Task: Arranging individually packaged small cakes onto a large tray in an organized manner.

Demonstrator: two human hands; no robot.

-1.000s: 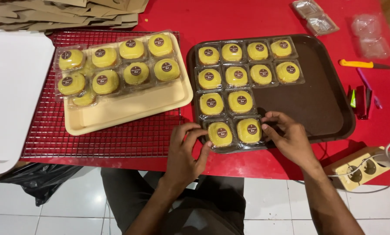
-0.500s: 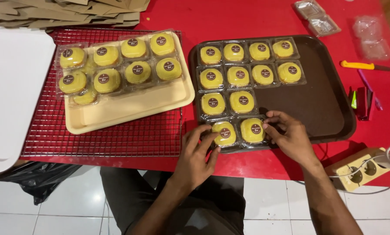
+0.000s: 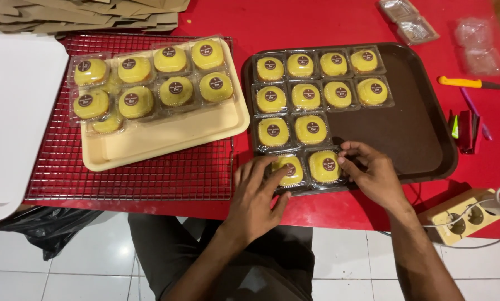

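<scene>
Yellow cakes in clear plastic packs fill the dark brown tray (image 3: 423, 139) on the red bench (image 3: 317, 22): twelve there, about nine on the cream tray (image 3: 166, 139). Left hand (image 3: 255, 195) rests open on one front-row pack (image 3: 288, 170), right hand (image 3: 375, 175) fingertips touch its neighbour (image 3: 324, 166), neither gripping; nudging both flush with the row above would do it well.

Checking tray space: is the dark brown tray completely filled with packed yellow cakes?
No, the dark brown tray has bare surface on its right side beside the packed yellow cakes.
</scene>
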